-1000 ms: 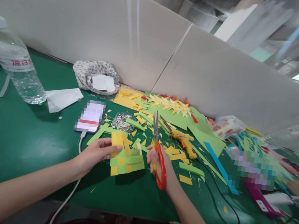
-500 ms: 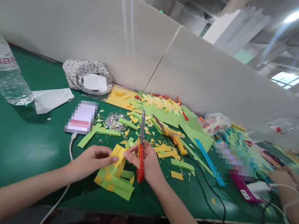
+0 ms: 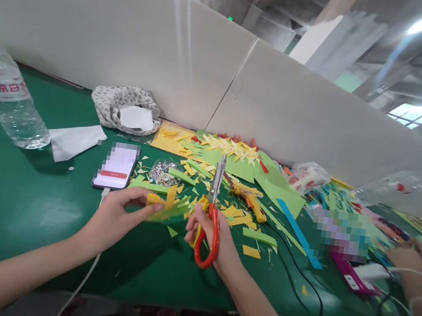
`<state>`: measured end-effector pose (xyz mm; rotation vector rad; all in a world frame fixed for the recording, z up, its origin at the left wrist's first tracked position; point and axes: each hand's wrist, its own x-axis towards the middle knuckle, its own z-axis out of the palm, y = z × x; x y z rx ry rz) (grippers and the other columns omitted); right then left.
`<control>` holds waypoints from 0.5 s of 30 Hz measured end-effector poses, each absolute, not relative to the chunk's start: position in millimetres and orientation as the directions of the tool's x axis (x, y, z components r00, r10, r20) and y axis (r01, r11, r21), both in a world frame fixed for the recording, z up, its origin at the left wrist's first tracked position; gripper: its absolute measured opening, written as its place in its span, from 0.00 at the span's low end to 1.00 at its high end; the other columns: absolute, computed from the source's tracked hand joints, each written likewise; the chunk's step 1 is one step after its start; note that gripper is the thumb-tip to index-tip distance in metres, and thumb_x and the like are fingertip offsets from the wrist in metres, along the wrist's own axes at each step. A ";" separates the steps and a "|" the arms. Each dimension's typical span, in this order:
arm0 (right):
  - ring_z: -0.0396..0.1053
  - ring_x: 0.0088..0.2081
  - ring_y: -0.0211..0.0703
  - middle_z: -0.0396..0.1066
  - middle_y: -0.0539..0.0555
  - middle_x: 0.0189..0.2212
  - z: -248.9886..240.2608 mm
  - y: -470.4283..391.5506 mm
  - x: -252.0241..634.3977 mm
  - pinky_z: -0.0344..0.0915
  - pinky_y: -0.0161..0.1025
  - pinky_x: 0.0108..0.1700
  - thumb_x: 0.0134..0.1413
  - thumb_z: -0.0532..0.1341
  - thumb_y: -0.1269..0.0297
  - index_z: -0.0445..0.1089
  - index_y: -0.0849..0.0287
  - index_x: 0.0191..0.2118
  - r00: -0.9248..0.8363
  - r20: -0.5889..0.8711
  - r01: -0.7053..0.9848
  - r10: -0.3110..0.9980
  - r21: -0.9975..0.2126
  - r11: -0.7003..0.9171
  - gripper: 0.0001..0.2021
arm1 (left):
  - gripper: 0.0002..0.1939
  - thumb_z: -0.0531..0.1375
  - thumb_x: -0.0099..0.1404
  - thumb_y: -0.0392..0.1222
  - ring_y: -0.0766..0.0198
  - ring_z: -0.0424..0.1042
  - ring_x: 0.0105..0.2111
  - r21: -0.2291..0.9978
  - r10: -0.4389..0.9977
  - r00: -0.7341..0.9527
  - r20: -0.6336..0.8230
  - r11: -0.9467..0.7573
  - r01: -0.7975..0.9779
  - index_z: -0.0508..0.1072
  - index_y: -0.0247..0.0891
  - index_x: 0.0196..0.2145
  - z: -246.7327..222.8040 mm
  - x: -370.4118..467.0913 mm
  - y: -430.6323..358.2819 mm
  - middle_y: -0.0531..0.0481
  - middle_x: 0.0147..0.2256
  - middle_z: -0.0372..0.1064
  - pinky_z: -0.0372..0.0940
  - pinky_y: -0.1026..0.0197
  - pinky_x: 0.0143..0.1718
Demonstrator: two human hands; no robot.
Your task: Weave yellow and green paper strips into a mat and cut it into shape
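Between the thumb and fingers of my left hand (image 3: 121, 211) is a piece woven from yellow and green paper strips (image 3: 168, 207), seen nearly edge-on and a little blurred. My right hand (image 3: 219, 237) is closed around a pair of scissors (image 3: 213, 200) with red and yellow handles, the blades pointing up and away from me. Its fingertips are close to the right end of the woven paper; whether they touch it I cannot tell. Beyond my hands lie yellow and green paper scraps (image 3: 234, 212), a yellow hot glue gun (image 3: 250, 200) and a bag of small googly eyes (image 3: 164, 172).
A water bottle (image 3: 18, 105), a white tissue (image 3: 74, 140) and a charging phone (image 3: 116, 165) stand or lie on the left. Star-shaped yellow paper pieces (image 3: 232, 148) rest by the partition. Rightward are a purple power strip (image 3: 353, 277), cables and another person's hands (image 3: 409, 256).
The woven paper has been lifted off the table and tipped nearly edge-on. My right hand has turned the scissors, showing both handles, and has moved slightly to the right.
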<state>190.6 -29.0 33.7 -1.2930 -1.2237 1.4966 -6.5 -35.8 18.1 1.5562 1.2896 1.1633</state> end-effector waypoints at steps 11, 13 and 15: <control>0.67 0.27 0.34 0.65 0.44 0.22 19.3 -39.4 177.1 0.67 0.34 0.33 0.30 0.72 0.65 0.64 0.59 0.25 -0.250 -0.199 -0.186 0.948 -0.951 -0.248 0.16 | 0.18 0.49 0.64 0.31 0.61 0.72 0.42 0.532 0.682 0.556 0.475 -0.726 0.436 0.73 0.46 0.44 5.1 -13.4 -46.8 0.50 0.43 0.74 0.57 0.54 0.53; 0.67 0.28 0.36 0.66 0.45 0.23 17.5 -37.3 180.2 0.67 0.37 0.34 0.29 0.72 0.65 0.64 0.58 0.26 -0.234 -0.196 -0.189 0.952 -0.952 -0.242 0.16 | 0.18 0.49 0.64 0.31 0.61 0.71 0.44 0.559 0.708 0.515 0.482 -0.702 0.442 0.73 0.46 0.44 2.8 -13.3 -44.4 0.50 0.44 0.74 0.58 0.56 0.52; 0.68 0.29 0.38 0.67 0.47 0.25 15.2 -34.2 184.9 0.68 0.39 0.36 0.29 0.71 0.65 0.64 0.58 0.27 -0.191 -0.167 -0.167 0.967 -0.965 -0.200 0.17 | 0.16 0.50 0.63 0.32 0.61 0.72 0.43 0.616 0.772 0.427 0.470 -0.634 0.468 0.73 0.45 0.43 2.0 -14.1 -40.5 0.50 0.42 0.75 0.61 0.59 0.48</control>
